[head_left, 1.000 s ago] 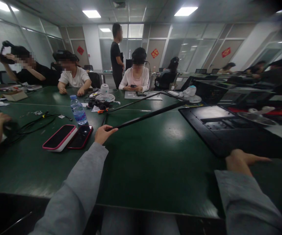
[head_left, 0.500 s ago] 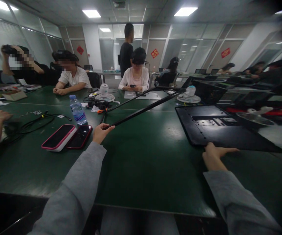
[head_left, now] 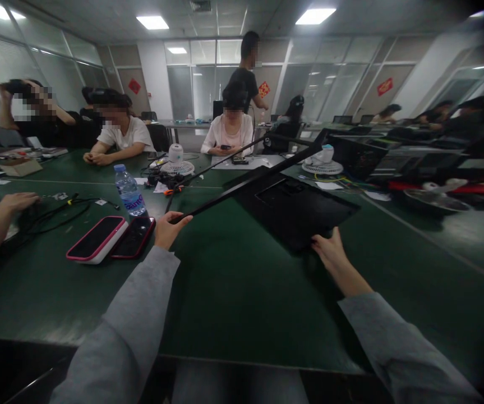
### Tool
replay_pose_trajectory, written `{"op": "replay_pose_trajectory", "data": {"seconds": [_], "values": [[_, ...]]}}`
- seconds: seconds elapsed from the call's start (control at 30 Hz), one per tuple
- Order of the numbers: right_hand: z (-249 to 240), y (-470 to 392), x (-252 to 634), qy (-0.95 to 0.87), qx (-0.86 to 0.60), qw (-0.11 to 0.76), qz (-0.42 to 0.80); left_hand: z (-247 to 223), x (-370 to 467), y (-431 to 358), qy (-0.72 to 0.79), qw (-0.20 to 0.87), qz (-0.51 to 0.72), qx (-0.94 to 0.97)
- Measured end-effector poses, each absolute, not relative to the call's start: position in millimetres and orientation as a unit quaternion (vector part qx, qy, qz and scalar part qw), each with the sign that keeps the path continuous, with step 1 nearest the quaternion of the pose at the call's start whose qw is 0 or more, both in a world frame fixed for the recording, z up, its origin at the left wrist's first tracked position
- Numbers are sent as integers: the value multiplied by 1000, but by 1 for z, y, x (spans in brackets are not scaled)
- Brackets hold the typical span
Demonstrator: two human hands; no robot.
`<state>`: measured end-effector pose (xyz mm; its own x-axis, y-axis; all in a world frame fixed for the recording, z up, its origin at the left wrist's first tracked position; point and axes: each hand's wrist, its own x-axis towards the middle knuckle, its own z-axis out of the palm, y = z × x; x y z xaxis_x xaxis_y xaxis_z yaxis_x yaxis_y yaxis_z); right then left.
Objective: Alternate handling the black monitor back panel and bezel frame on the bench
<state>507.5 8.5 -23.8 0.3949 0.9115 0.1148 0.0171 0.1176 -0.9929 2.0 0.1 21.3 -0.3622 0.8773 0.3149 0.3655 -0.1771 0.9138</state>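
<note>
Holding a thin black frame (head_left: 247, 184) and a flat black panel (head_left: 286, 219) over a green table (head_left: 267, 320)

The left hand (head_left: 169, 231) pinches the frame between thumb and fingers near its closest corner, and from there the near bar slants up to the right. The frame looks light for its span, stiff along each bar but likely to twist or flex when carried by one end. Gripping two opposite bars, close to the corners, should steady it better.

The right hand (head_left: 330, 255) grasps the panel by its near edge; how far the fingers reach underneath cannot be told. The panel lies tilted, partly behind the near bar; whether the two touch is unclear. It looks rigid and rather heavier than the frame, with a smooth surface that may slip. A hold at opposite edges would probably suit it, keeping pressure off the broad middle in case that is fragile.

As for writing, the water bottle (head_left: 128, 188) carries a label (head_left: 133, 201) with purple lettering, too curved and blurred to read with confidence. Red signs hang at the back, one near the centre (head_left: 264, 89) with gold marks that cannot be made out. No brand shows on the frame or panel.
</note>
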Motion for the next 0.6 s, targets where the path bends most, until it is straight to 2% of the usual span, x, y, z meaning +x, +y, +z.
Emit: {"op": "replay_pose_trajectory", "data": {"seconds": [0.17,0.33,0.43,0.53,0.6], "values": [[-3,6,495,-408,-547,553,477,30,4,-8,592,184,560,550],[6,26,499,-442,-555,490,506,35,7,-14,601,145,529,581],[1,48,504,-493,-560,492,449,35,6,-15,603,122,512,599],[-4,62,513,-497,-606,550,290,34,7,-16,607,92,483,624],[-1,62,522,-472,-613,588,236,33,9,-16,609,55,461,643]]}}
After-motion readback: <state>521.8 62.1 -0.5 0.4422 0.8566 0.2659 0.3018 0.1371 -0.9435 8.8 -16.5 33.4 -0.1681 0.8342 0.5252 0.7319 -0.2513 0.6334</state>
